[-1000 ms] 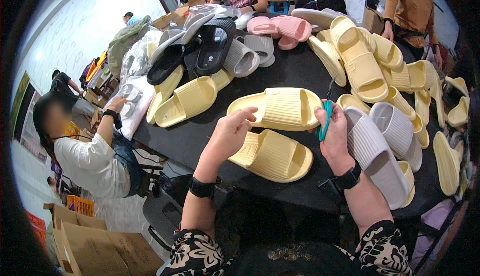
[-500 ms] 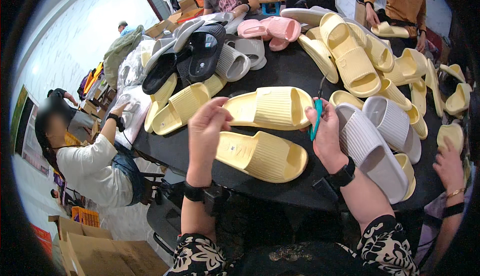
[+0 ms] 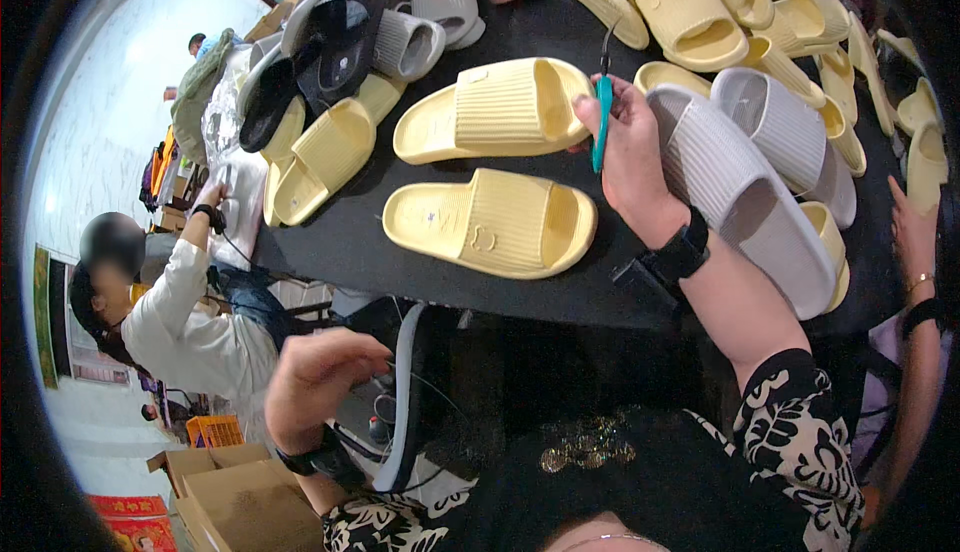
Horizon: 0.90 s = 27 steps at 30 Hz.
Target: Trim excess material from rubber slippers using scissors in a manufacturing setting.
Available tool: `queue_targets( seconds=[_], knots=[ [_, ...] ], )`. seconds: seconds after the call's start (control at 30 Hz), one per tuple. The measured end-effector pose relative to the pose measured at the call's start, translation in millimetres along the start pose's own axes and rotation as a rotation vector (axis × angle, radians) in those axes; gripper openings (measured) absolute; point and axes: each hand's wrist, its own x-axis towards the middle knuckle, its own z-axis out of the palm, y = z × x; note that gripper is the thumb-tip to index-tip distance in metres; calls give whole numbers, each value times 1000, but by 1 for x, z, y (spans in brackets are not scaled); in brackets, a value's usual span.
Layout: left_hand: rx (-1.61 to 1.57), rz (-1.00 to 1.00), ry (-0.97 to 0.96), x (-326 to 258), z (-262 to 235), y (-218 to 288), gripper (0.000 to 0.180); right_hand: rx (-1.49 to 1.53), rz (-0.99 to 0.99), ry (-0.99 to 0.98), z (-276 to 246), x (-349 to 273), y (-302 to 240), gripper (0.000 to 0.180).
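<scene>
Two yellow slippers lie side by side on the black table. My right hand [image 3: 632, 147] is at the toe of the far slipper [image 3: 495, 107], its fingers closed round teal-handled scissors [image 3: 602, 124] whose thin dark tip points away from me. The near slipper [image 3: 490, 224] lies below it, with a small embossed mark on its strap; neither hand touches it. My left hand [image 3: 325, 377] is off the table, low on the left. Its fingers are bent and drawn together at the tips; what they hold, if anything, is too small to make out.
Grey slippers [image 3: 740, 187] lie right of my right hand, with a yellow slipper pile [image 3: 690, 7] beyond. Black slippers [image 3: 345, 37] lie at the far left. A person in white [image 3: 195, 327] sits left; another person's hand [image 3: 912, 232] is at the right. Cardboard boxes [image 3: 240, 497] stand lower left.
My left hand has left the far slipper's heel end and moved down and left, off the table. My right hand still holds the scissors at the toe. The view has tilted downward.
</scene>
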Motion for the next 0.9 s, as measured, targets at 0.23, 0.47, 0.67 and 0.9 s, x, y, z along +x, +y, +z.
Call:
queue_targets(
  seconds=[0.23,0.47,0.67,0.9],
  knots=[
    [127,-67,-359,-44,76,-49,14,10,25,-8,9,-6,3,46],
    [653,-217,-259,-63,142,-96,21,11,-32,-3,3,-1,6,44],
    [492,-5,68,-37,132,-71,30,38,-19,21,9,-4,-2,46],
    [13,-9,286,21,108,-40,53,60,-30,8,1,-2,2,44]
  ],
)
